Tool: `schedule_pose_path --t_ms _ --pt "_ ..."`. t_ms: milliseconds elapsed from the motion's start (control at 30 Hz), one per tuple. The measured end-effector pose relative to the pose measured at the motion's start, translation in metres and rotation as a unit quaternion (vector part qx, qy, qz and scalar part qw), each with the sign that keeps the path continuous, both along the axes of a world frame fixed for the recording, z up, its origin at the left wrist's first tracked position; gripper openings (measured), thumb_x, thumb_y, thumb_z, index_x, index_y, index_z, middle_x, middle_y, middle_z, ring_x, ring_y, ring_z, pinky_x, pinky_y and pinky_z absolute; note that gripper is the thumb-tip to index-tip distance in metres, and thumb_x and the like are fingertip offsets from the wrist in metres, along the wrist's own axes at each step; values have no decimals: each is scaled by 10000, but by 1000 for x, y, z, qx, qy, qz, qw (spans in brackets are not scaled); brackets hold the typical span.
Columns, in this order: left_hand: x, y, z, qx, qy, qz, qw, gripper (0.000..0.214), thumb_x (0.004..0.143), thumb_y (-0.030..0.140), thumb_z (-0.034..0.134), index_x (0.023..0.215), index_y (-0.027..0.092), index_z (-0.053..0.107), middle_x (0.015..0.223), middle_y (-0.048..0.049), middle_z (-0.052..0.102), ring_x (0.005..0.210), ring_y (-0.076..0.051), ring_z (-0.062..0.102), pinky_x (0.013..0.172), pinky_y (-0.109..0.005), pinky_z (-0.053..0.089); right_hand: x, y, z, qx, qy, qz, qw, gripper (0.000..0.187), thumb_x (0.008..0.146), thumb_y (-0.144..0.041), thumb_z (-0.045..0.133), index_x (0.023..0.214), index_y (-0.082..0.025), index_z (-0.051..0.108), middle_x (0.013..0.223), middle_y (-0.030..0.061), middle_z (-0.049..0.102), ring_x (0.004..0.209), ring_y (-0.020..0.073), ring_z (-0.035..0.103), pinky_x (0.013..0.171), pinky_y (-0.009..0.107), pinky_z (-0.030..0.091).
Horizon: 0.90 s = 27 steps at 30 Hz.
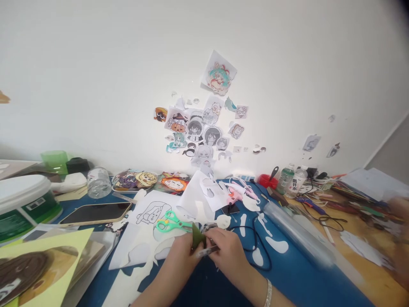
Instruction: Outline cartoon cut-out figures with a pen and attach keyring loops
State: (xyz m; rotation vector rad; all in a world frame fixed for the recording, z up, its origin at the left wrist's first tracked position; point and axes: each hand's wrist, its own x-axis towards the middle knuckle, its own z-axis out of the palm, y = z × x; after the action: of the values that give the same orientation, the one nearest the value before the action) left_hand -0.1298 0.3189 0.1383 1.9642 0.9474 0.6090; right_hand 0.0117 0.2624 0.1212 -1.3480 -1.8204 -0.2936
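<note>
head view: low in the middle of the frame, a small dark green piece (197,239) is pinched in the closed fingers of the left hand (180,256), while a thin pen-like tool (207,251) is gripped in the closed right hand (228,253) with its tip laid against the piece. what the tool is exactly cannot be told, as it is blurred. the work would be done best with the piece held close to the fingertips and kept steady, the tool moved in short, light strokes, and both wrists rested on the blue mat (287,273). the green piece looks thin, matte and pointed, like folded card or felt. mint green scissors (171,224), smooth plastic at the handles, lie just above the left hand on white paper (150,213) printed with a line drawing. curved white offcuts are scattered over the mat. a glossy dark phone (96,213) lies at centre left, and a clear rolled sheet (294,230) at right. cartoon cut-outs (201,128) are stuck on the pale wall.
</note>
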Motion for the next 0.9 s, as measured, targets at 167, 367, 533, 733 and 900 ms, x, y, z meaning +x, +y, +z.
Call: schedule_pose_path --t_ms 167,367,533,733,900 --pt "-3 -1 7 -12 -9 -6 1000 135 674 319 464 575 230 489 576 -5 586 599 -181 533 603 -295 342 4 1 5 -28 47 19 998 197 684 -41 477 715 -182 611 637 10 641 582 148 602 544 209 419" --pt "-2 0 7 -52 -44 -31 997 185 711 362 441 619 229 532 611 -42 669 629 -229 636 621 -315 433 7 -3 14 -33 38 10 999 192 748 -49 463 688 -186 583 654 16 637 594 150 589 559 219 416" --pt "-2 0 5 -79 -71 -53 993 184 716 355 441 627 226 537 617 -44 682 628 -232 656 635 -319 470 9 -4 17 -18 37 17 999 195 799 -88 450 707 -184 592 650 18 624 587 147 570 548 222 399" --pt "-3 1 8 -86 -77 -46 992 158 701 332 434 624 222 517 583 -10 636 590 -197 606 599 -298 433 10 -9 25 -31 5 46 998 231 901 -141 418 790 -187 615 707 23 644 626 145 588 569 227 400" --pt "-4 0 10 -28 -61 15 998 71 671 263 438 612 225 441 586 31 478 601 -149 438 566 -282 290 7 -9 19 -3 -90 -10 996 209 928 -185 413 918 -174 621 824 58 668 639 166 588 555 257 361"
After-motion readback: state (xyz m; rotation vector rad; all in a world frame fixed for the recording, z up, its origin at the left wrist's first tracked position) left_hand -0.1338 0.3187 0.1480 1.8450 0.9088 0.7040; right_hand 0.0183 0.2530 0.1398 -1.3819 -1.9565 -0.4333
